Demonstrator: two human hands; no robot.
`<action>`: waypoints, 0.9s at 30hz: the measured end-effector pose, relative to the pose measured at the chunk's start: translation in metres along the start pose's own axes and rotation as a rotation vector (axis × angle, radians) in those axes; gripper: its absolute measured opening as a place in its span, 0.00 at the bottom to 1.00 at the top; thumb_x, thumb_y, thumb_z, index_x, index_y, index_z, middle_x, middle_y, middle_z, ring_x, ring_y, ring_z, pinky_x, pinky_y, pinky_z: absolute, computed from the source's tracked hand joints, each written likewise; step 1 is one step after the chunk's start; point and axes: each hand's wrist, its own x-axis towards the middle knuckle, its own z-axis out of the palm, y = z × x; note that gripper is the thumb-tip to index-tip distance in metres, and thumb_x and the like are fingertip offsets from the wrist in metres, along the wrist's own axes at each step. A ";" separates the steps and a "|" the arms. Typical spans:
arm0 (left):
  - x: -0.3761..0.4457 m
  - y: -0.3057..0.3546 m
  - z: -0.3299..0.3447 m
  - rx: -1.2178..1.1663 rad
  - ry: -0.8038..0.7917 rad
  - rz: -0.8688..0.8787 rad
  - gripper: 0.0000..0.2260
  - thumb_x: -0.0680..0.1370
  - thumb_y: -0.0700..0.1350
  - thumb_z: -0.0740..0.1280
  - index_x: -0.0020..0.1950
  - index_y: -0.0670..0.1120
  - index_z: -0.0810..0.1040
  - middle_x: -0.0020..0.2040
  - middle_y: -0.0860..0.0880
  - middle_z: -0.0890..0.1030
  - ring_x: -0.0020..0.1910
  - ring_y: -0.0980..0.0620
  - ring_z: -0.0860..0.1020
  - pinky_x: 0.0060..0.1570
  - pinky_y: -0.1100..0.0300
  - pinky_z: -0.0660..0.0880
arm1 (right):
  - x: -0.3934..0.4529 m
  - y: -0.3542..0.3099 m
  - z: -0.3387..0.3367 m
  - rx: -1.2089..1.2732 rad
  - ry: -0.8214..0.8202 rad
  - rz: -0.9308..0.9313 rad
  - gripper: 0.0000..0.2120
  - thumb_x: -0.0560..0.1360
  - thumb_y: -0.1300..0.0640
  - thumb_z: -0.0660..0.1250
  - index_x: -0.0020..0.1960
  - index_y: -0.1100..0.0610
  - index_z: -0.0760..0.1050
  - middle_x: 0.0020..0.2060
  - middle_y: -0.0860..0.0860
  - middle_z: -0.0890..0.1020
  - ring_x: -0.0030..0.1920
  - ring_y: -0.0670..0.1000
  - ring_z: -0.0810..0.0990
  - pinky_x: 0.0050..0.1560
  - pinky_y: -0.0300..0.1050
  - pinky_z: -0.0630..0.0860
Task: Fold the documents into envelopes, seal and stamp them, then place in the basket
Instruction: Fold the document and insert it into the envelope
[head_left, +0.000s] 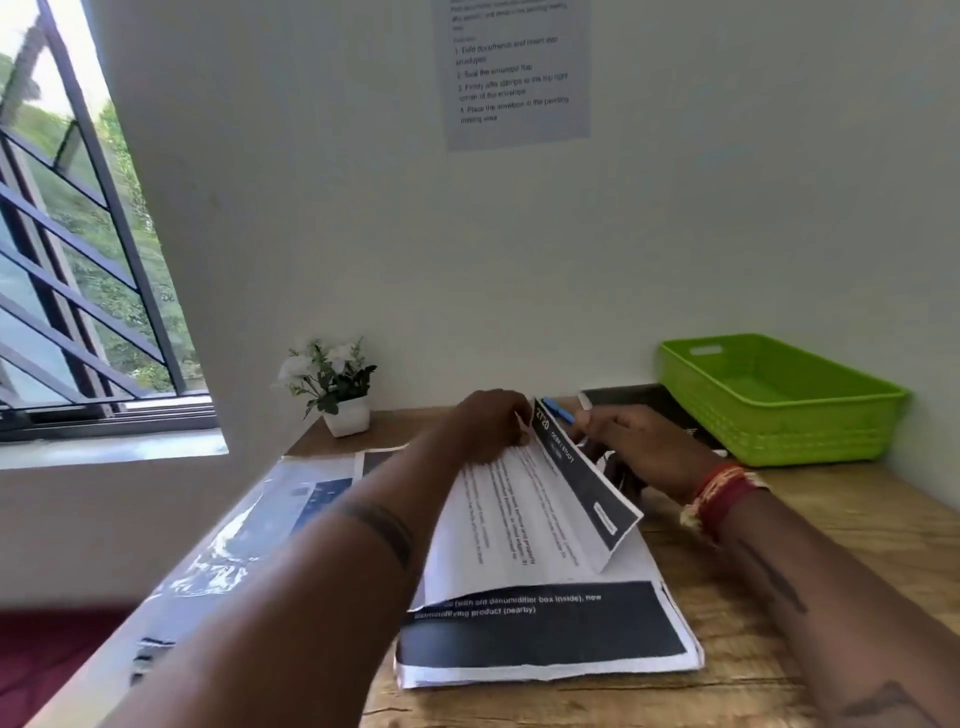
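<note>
Basket (779, 395) beside right hand (639, 447); plant (332, 384) behind left hand (488, 421).

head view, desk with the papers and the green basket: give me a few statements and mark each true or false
1. The green basket holds a pile of sealed envelopes. False: no envelopes show in it; its visible inside is bare.
2. Both hands are on the top document, with its far edge lifted and folding over. True: the left hand and right hand hold it near the far end.
3. The small potted plant stands at the desk's right edge beside the basket. False: it stands at the far left by the wall.
4. A printed instruction sheet hangs on the wall above the desk. True.
</note>
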 end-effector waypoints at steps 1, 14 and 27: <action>-0.001 0.002 0.013 -0.038 0.025 0.009 0.08 0.77 0.47 0.71 0.56 0.49 0.80 0.57 0.48 0.83 0.57 0.48 0.79 0.48 0.62 0.65 | 0.002 0.004 0.002 -0.045 -0.007 0.013 0.12 0.81 0.47 0.66 0.47 0.52 0.83 0.34 0.48 0.83 0.29 0.54 0.78 0.29 0.45 0.73; -0.034 0.012 0.015 -0.162 0.260 -0.081 0.26 0.77 0.36 0.60 0.76 0.48 0.71 0.66 0.48 0.80 0.66 0.47 0.76 0.68 0.58 0.68 | 0.020 0.019 0.015 -0.723 -0.171 -0.056 0.01 0.74 0.49 0.73 0.45 0.43 0.82 0.44 0.40 0.84 0.48 0.42 0.81 0.55 0.43 0.77; -0.068 0.008 0.044 -0.160 -0.084 0.169 0.18 0.85 0.56 0.57 0.75 0.60 0.71 0.73 0.51 0.75 0.71 0.49 0.72 0.67 0.57 0.66 | 0.023 0.009 0.023 -0.777 -0.158 0.057 0.10 0.73 0.44 0.74 0.46 0.49 0.82 0.42 0.42 0.82 0.43 0.44 0.80 0.45 0.40 0.74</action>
